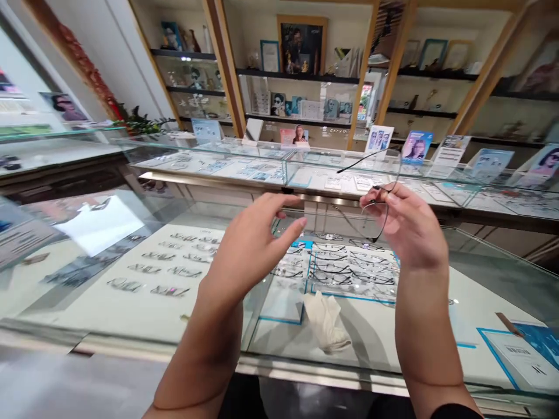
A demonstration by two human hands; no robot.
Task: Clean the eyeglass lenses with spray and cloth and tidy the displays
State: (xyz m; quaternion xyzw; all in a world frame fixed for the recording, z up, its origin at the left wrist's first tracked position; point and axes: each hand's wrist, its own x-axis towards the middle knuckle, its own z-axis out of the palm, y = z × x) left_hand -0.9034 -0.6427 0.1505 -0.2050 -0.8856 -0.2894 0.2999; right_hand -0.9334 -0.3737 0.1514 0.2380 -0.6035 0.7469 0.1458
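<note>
My right hand (406, 218) pinches a pair of thin-rimmed eyeglasses (381, 233) at the middle, holding them up above the glass counter. One dark temple arm of the glasses points left. My left hand (257, 238) is raised to the left of the glasses, thumb and fingers apart, with nothing in it. Below and between my hands, a crumpled cream cloth (327, 321) lies on the counter top. Under the glass, rows of eyeglasses (334, 267) rest on a display with blue edging.
More eyeglasses (157, 256) lie in the left part of the glass display counter (244, 349). A white sheet (102, 221) is at the left. Farther back stand a second glass counter (323, 201) with upright cards and wall shelves (299, 75).
</note>
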